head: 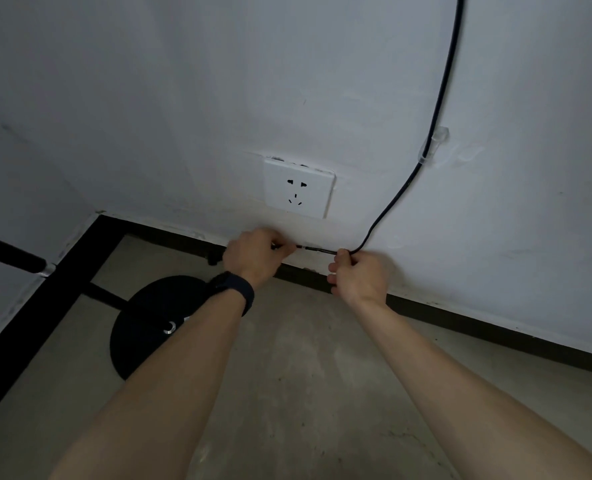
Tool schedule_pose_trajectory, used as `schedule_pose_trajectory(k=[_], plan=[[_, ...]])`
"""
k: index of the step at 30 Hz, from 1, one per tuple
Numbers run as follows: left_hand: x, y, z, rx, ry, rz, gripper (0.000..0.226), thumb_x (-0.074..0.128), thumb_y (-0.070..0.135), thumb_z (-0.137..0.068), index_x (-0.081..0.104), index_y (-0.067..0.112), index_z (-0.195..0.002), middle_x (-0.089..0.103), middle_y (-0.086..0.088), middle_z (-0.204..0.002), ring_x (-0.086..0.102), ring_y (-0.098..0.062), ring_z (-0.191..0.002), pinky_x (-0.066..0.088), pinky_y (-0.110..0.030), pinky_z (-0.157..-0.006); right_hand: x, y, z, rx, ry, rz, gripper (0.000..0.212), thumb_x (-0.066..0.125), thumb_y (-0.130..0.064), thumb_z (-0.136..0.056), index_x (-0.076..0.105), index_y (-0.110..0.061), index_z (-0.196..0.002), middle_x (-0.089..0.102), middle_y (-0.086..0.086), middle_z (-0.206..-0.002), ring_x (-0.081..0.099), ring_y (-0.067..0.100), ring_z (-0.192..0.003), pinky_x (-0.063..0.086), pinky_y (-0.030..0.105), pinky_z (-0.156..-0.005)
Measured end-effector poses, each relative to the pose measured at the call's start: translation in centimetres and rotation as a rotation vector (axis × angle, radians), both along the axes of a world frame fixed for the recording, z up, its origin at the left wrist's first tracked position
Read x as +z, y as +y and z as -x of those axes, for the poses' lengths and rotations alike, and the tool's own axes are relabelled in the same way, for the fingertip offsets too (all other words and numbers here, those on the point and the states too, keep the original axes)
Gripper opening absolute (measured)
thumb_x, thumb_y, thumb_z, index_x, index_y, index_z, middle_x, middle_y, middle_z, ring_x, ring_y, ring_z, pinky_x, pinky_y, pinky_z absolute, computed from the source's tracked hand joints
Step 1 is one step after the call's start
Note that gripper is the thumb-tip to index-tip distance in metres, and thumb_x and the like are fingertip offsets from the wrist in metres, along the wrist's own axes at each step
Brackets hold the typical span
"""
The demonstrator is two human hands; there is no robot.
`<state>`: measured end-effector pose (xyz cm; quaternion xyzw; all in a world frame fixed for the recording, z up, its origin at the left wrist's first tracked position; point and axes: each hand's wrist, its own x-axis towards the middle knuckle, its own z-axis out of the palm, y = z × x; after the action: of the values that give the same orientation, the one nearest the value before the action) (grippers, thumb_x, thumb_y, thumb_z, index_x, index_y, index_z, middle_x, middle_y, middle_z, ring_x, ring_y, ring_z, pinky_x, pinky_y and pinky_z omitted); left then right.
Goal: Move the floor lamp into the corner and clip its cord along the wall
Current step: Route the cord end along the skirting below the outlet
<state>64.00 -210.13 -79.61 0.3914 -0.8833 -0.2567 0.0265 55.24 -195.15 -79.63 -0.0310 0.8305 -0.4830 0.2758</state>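
Cord (pixel 440 98), black: run down the white wall (pixel 183 81) from the top edge of the view, passed through a clear clip (pixel 432 147) stuck to the wall right of the socket, then curved down and left to a level just above the dark skirting (pixel 495 327), where it is held by both hands.

Left hand (pixel 253 258): closed, fingertips pinched on the cord low on the wall below the socket; a dark band (pixel 234 289) is worn at the wrist.

Right hand (pixel 358 275): curled into a loose fist around the cord at the bend, just right of the left hand; a short straight run of cord is stretched between the two.

Socket (pixel 298 188), white (nothing plugged in): set in the wall directly above the hands.

Floor lamp, round black base (pixel 142 323): stood on the concrete floor (pixel 305 393) near the room corner, partly covered by the left forearm; its black pole (pixel 7 251) is seen leaving the frame at the left edge.
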Motion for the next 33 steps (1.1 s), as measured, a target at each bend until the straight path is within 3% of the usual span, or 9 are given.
schedule_pose_trajectory(k=[4, 7, 11, 16, 21, 24, 26, 29, 33], plan=[[1.1, -2.7, -1.9, -0.183, -0.008, 0.324, 0.042, 0.060, 0.062, -0.087, 0.073, 0.022, -0.086, 0.073, 0.001, -0.084, 0.067, -0.023, -0.086, 0.040, -0.035, -0.086, 0.2, 0.3, -0.1, -0.026, -0.006, -0.001, 0.033, 0.045, -0.032, -0.104, 0.057, -0.027, -0.074, 0.069, -0.005, -0.076, 0.075, 0.026, -0.078, 0.060, 0.053, -0.086], [1.7, -4.2, -3.0, -0.240, -0.048, 0.445, 0.035, 0.059, 0.059, -0.088, 0.074, 0.027, -0.090, 0.073, 0.005, -0.085, 0.063, -0.020, -0.097, 0.029, -0.040, -0.097, 0.3, 0.7, -0.1, -0.052, 0.005, -0.034, 0.033, 0.044, -0.032, -0.105, 0.055, -0.027, -0.074, 0.068, -0.004, -0.073, 0.076, 0.028, -0.079, 0.060, 0.054, -0.086], [2.6, -3.2, -2.7, -0.240, 0.034, 0.275, 0.025, 0.064, 0.048, -0.090, 0.074, 0.028, -0.101, 0.075, 0.005, -0.096, 0.065, -0.020, -0.097, 0.039, -0.037, -0.096, 0.0, 1.6, 0.2, -0.049, 0.060, -0.110, 0.033, 0.042, -0.033, -0.103, 0.054, -0.025, -0.074, 0.070, 0.001, -0.072, 0.076, 0.032, -0.079, 0.060, 0.055, -0.083], [2.7, -1.2, -1.8, -0.153, 0.075, 0.032, 0.019, 0.066, 0.034, -0.091, 0.074, 0.025, -0.105, 0.075, 0.001, -0.105, 0.068, -0.021, -0.098, 0.055, -0.039, -0.084, -1.4, 2.5, 1.3, -0.019, 0.107, -0.231, 0.044, 0.036, -0.047, -0.092, 0.064, -0.014, -0.089, 0.075, 0.013, -0.091, 0.074, 0.035, -0.084, 0.062, 0.051, -0.079], [1.5, 0.6, -1.0, -0.148, 0.037, 0.075, 0.026, 0.064, 0.027, -0.092, 0.071, 0.026, -0.117, 0.074, 0.001, -0.115, 0.064, -0.022, -0.109, 0.047, -0.036, -0.097, 0.7, 4.1, 2.2, -0.016, 0.114, -0.376, 0.042, 0.035, -0.038, -0.099, 0.067, -0.010, -0.102, 0.077, 0.015, -0.097, 0.073, 0.035, -0.090, 0.058, 0.039, -0.080], [0.5, 1.3, -1.5, -0.017, 0.074, 0.207, 0.030, 0.065, 0.020, -0.088, 0.067, 0.027, -0.118, 0.067, -0.004, -0.122, 0.052, -0.028, -0.120, 0.039, -0.040, -0.100, 0.9, 4.9, 2.8, -0.009, 0.131, -0.423, 0.044, 0.034, -0.033, -0.102, 0.070, -0.008, -0.104, 0.077, 0.015, -0.101, 0.072, 0.035, -0.094, 0.055, 0.036, -0.077], [0.2, 1.9, -1.8, 0.208, 0.224, 0.047, 0.035, 0.065, 0.015, -0.088, 0.063, 0.022, -0.121, 0.056, -0.010, -0.128, 0.049, -0.029, -0.120, 0.041, -0.037, -0.099, 1.0, 5.2, 3.0, -0.008, 0.136, -0.445, 0.043, 0.036, -0.031, -0.102, 0.070, -0.006, -0.104, 0.076, 0.015, -0.104, 0.072, 0.036, -0.095, 0.055, 0.036, -0.079], [0.0, 2.4, -1.1, 0.543, 0.488, -0.461, 0.041, 0.066, 0.019, -0.092, 0.053, 0.015, -0.131, 0.051, -0.006, -0.120, 0.052, -0.021, -0.105, 0.042, -0.025, -0.088, 1.1, 5.7, 3.4, -0.003, 0.152, -0.485, 0.034, 0.041, -0.024, -0.102, 0.068, -0.004, -0.103, 0.074, 0.017, -0.110, 0.069, 0.037, -0.103, 0.047, 0.032, -0.076], [-0.2, 2.1, -0.2, 0.668, 0.641, -0.669, 0.028, 0.068, 0.018, -0.090, 0.064, 0.012, -0.117, 0.069, -0.002, -0.093, 0.067, -0.022, -0.091, 0.056, -0.039, -0.091, 1.3, 6.7, 4.1, 0.021, 0.206, -0.558, 0.030, 0.043, -0.024, -0.101, 0.068, -0.007, -0.100, 0.075, 0.017, -0.110, 0.070, 0.036, -0.103, 0.052, 0.035, -0.079]])
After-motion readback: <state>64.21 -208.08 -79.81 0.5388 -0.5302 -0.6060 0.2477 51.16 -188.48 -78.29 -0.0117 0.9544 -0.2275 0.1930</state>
